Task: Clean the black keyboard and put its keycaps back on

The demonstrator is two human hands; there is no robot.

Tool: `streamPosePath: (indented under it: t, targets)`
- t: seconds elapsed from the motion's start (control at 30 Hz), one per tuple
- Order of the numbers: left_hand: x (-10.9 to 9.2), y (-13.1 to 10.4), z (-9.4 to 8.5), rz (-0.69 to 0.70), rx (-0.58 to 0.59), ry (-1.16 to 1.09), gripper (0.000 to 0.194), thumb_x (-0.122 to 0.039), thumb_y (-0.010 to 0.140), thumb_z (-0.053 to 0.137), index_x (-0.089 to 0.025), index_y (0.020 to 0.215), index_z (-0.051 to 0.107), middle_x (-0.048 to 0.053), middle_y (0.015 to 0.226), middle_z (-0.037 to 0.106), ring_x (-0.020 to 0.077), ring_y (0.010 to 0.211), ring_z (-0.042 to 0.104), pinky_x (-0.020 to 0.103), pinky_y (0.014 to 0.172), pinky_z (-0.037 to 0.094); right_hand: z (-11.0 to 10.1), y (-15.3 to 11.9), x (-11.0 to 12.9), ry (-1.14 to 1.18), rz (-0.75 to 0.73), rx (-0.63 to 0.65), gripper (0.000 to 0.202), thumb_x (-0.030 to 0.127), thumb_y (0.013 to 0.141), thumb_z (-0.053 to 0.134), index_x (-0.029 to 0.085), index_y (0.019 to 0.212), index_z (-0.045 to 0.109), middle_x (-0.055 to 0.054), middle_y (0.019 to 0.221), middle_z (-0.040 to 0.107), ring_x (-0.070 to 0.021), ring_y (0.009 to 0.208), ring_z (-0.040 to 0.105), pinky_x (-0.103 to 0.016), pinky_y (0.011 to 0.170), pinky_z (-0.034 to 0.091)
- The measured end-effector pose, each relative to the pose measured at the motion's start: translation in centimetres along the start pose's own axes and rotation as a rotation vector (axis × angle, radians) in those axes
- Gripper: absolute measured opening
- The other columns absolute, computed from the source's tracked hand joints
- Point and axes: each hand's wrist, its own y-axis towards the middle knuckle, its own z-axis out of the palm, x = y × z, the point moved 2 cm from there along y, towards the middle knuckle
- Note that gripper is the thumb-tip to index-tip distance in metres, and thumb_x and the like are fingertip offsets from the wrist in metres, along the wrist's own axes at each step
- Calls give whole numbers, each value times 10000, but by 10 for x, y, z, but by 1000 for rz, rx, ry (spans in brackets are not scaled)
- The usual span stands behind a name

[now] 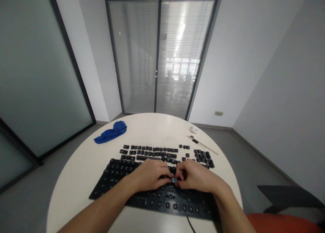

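Note:
A black keyboard (142, 202) lies at a slant near the table's front edge, many of its key sockets bare. Over its middle, my left hand (152, 173) has thumb and fingers bent together toward a small greyish spot (173, 179). From the other side my right hand (194, 176) curls its fingers in at the same spot, close to my left fingertips. Both hands look pinched, but what is between the fingers is too small to make out. Beyond them, loose black keycaps (149, 149) are laid out in rows.
A blue cloth (113, 133) lies at the table's left. At the right are more keycaps (201, 155), a thin stick-like tool (207, 147) and a small white item (193, 129). A cable (190, 223) runs off the front edge of the round table (68, 185). A red-seated chair (279, 223) stands right.

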Motion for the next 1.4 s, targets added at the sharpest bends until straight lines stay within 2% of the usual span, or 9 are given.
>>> streamPosePath:
  t: [0.5, 0.77, 0.97, 1.17, 1.4]
  targets:
    - [-4, 0, -1, 9, 10, 85, 86, -260, 907, 640, -228, 907, 720, -19, 870, 685, 142, 756, 643, 239, 619, 453, 0, -1, -1, -23, 37, 25, 108, 229, 675, 743, 175, 761, 708, 40, 660, 644, -110, 592, 557, -214, 520, 332]
    - [-3, -2, 2, 70, 34, 209, 132, -325, 914, 625, -232, 932, 716, 2, 880, 675, 163, 760, 638, 263, 585, 462, 1, -1, -4, 20, 30, 20, 123, 250, 695, 742, 170, 779, 704, 24, 667, 650, -121, 594, 561, -213, 519, 339]
    - [-2, -3, 0, 94, 36, 156, 153, -305, 915, 635, -263, 1038, 718, -1, 909, 688, 157, 784, 643, 254, 616, 468, 1, -1, -4, 30, -9, 3, 75, 201, 748, 637, 161, 747, 700, 6, 660, 658, -130, 612, 572, -212, 547, 374]
    - [-3, -3, -5, 71, 62, 126, 145, -324, 882, 683, -279, 1003, 748, -9, 861, 689, 142, 719, 635, 243, 566, 427, 0, 0, -3, 31, -7, -9, 77, 209, 755, 642, 160, 732, 697, 14, 629, 632, -119, 590, 541, -208, 539, 357]
    - [-3, -2, -2, 63, 72, 121, 120, -311, 874, 675, -275, 955, 756, -14, 773, 692, 136, 653, 622, 237, 525, 377, 5, 3, -10, 69, 59, 2, 90, 236, 755, 660, 153, 741, 689, 10, 651, 647, -122, 602, 538, -211, 535, 347]
